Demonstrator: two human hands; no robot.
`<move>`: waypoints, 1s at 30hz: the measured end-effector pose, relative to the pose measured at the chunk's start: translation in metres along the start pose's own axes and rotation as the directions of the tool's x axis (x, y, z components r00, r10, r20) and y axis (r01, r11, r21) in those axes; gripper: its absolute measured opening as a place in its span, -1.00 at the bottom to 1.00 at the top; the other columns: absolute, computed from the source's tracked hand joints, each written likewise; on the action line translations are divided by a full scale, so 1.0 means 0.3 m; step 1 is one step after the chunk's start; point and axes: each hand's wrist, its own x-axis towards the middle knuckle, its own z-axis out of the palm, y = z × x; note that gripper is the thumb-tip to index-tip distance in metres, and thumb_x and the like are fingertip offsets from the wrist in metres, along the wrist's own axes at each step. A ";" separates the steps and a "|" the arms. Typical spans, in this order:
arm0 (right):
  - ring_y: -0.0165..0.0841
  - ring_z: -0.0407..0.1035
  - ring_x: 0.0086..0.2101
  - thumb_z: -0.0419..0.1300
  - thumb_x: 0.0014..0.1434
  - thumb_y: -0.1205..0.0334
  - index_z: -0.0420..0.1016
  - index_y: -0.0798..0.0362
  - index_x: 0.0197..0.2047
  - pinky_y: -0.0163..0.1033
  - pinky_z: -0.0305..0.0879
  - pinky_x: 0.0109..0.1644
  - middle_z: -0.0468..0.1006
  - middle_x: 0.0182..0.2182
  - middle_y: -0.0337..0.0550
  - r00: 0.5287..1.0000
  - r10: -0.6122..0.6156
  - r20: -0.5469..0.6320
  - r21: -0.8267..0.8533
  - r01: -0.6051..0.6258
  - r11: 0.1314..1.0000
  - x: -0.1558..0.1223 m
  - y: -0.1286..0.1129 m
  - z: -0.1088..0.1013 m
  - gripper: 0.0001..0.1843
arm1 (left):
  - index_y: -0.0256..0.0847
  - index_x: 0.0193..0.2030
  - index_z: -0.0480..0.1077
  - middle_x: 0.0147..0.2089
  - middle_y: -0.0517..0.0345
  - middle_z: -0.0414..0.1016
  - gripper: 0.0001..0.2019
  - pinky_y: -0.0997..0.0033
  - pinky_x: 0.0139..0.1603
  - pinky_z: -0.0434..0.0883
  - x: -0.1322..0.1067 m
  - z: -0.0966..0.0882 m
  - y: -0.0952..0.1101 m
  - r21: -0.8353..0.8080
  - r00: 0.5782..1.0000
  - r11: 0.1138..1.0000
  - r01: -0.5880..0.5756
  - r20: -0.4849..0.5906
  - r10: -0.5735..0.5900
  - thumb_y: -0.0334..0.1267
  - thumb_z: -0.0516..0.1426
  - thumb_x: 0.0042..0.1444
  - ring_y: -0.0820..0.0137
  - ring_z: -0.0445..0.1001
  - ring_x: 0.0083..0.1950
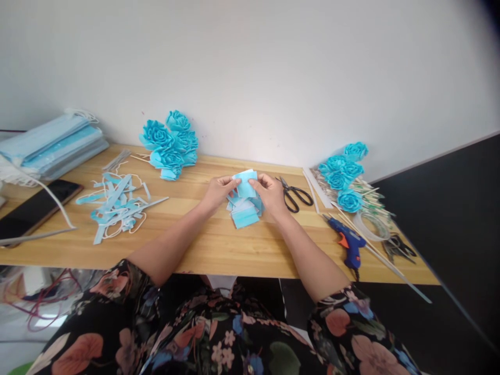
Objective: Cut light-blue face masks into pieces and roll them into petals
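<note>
My left hand (pixel 219 188) and right hand (pixel 272 191) are set slightly apart, each pinching one side of a light-blue square (pixel 247 185) between thumb and fingers. The square is held above a loose pile of cut pieces (pixel 245 214) at the middle of the table (pixel 203 250). Black-handled scissors (pixel 299 196) lie just beside my right hand. Farther right are a blue glue gun (pixel 353 242), with its nozzle towards the wall (pixel 250 78), a coil of clear strip (pixel 371 225) and a group of blue flowers (pixel 339 172). To my left lies a heap of blue and white scraps (pixel 115 200); behind it stands a second bunch of flowers (pixel 172 146) near the wall. At the far left, a phone (pixel 35 211) lies in front of stacked face masks (pixel 58 143).
</note>
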 end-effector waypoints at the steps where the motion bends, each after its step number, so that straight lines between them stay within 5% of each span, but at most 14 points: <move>1: -0.45 0.21 -0.46 0.26 0.08 -0.02 0.42 0.05 -0.44 -0.33 0.21 -0.35 0.39 -0.51 -0.30 1.000 -0.009 -0.014 -0.028 0.008 1.000 -0.002 -0.002 0.000 -0.70 | -0.27 -0.52 0.41 -0.53 0.17 0.40 -0.63 0.48 -0.46 0.26 0.000 0.001 -0.001 0.000 1.000 1.000 -0.001 0.001 0.001 0.05 0.23 -0.04 0.51 0.30 -0.52; 16: -0.43 0.23 -0.46 0.22 0.15 0.02 0.43 0.06 -0.48 -0.31 0.18 -0.33 0.41 -0.53 -0.29 0.988 -0.109 -0.111 -0.179 0.088 0.980 -0.014 -0.033 0.000 -0.69 | -0.26 -0.53 0.42 -0.54 0.16 0.41 -0.66 0.49 -0.50 0.19 -0.007 0.004 0.004 0.030 0.999 1.000 0.009 0.037 -0.010 0.01 0.22 0.01 0.52 0.27 -0.54; 26: -0.42 0.25 -0.46 0.23 0.13 -0.04 0.45 0.05 -0.47 -0.32 0.19 -0.38 0.44 -0.52 -0.28 0.986 -0.088 -0.139 -0.146 0.068 0.987 -0.008 -0.007 -0.009 -0.67 | -0.27 -0.49 0.43 -0.47 0.15 0.47 -0.64 0.49 -0.48 0.21 -0.002 0.000 -0.001 -0.029 0.992 0.999 0.034 0.126 -0.030 0.04 0.26 -0.04 0.53 0.30 -0.54; 30: -0.42 0.26 -0.47 0.24 0.13 -0.04 0.46 0.05 -0.46 -0.31 0.20 -0.37 0.44 -0.53 -0.28 0.987 -0.100 -0.129 -0.151 0.081 0.985 -0.009 -0.009 -0.009 -0.67 | -0.26 -0.51 0.41 -0.49 0.15 0.46 -0.60 0.48 -0.49 0.20 -0.004 0.002 0.003 -0.014 0.995 0.999 0.052 0.086 -0.050 0.10 0.24 -0.03 0.53 0.29 -0.55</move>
